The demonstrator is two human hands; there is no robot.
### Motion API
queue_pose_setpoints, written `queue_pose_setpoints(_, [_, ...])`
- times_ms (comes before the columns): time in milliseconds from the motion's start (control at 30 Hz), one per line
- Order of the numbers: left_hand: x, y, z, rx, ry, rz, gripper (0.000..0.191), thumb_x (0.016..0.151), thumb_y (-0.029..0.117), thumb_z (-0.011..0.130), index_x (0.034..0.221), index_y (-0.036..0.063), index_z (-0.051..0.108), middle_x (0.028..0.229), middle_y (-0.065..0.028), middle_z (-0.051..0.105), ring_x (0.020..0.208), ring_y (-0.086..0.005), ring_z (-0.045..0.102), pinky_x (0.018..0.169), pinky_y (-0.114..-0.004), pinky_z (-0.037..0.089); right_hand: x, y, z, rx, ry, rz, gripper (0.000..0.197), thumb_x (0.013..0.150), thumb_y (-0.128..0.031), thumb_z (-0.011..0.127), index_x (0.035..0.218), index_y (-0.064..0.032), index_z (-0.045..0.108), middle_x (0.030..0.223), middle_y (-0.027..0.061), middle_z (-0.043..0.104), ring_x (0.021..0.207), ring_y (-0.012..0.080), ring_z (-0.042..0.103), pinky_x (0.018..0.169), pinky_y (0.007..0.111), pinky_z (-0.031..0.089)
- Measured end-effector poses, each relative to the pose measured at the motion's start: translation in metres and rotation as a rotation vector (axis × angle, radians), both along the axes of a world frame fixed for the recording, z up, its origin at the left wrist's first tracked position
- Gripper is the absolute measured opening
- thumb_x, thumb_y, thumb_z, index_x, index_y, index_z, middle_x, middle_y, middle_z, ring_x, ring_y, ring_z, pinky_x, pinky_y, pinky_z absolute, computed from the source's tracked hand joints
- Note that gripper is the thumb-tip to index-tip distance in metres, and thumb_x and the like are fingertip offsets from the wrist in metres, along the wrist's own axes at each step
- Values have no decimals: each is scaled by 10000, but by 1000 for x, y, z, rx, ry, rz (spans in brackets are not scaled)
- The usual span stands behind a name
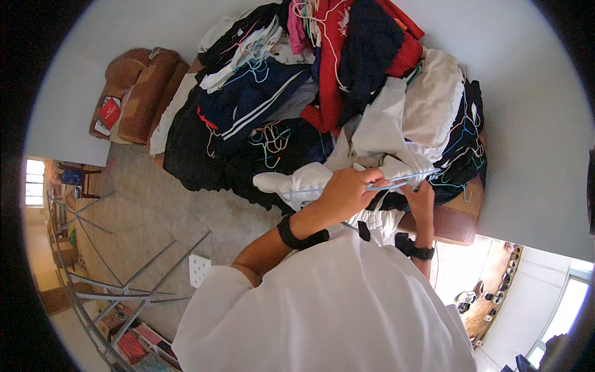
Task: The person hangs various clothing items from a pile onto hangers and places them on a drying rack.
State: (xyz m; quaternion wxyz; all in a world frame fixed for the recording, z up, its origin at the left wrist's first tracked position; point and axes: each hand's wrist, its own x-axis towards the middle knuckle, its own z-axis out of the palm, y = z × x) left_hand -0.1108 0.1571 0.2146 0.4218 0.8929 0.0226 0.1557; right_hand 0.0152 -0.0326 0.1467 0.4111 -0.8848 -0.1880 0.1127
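My left hand [351, 190] is closed around a light-blue wire hanger [395, 182]. The hanger lies across a white garment [311, 179] bunched in front of me. Close to the hanger's right end is my right hand [418, 197], up against the white cloth. Its fingers are partly hidden by hanger and cloth, so its grip cannot be made out. Black bands circle both wrists. Beyond my hands, a large heap of clothes holds a navy garment with white stripes [251, 100], a red garment [331, 69] and a folded cream cloth [430, 102].
The heap rests on a brown sofa [465, 214]. Loose hangers [272, 139] lie among the clothes. A brown armchair [144, 95] stands at the left wall. A metal rack [139, 295] stands on the concrete floor [162, 200] at lower left. Shoes [469, 300] line the right side.
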Motion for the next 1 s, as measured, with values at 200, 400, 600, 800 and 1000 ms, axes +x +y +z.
queue_pose_setpoints(200, [3,6,-7,82,91,159,194,833,265,651,826,74,619,636,-124,599,544,-302,594,490,-370,446,-20,43,29,282,-139,366,335,695,-150,655,984,11,606,1042,218,585,967,374,550,854,391,436])
queue_pose_setpoints(400, [37,37,-73,-9,143,315,182,864,262,577,873,87,627,779,-172,635,709,-341,623,624,-428,481,-22,21,31,263,-144,656,423,634,-73,588,1041,42,564,1083,177,560,1032,340,519,926,359,386])
queue_pose_setpoints(600, [73,81,-120,-149,103,237,289,901,332,531,844,68,634,682,-139,618,645,-266,609,598,-368,465,-22,-69,32,402,164,74,478,618,-78,598,1077,53,588,1081,91,605,988,162,536,865,290,416])
queue_pose_setpoints(800, [92,87,-93,-1131,149,46,319,911,354,563,773,66,552,486,89,330,367,-23,246,350,-234,156,0,-173,-37,514,135,-554,422,639,-119,623,1040,9,594,983,78,603,920,194,547,826,320,418])
queue_pose_setpoints(1000, [96,9,-29,-529,54,-72,324,952,308,480,774,47,552,598,46,447,525,-47,401,474,-221,323,15,-146,-33,215,-270,-227,643,754,-126,683,1319,-27,394,1378,193,350,1308,322,285,1076,413,231])
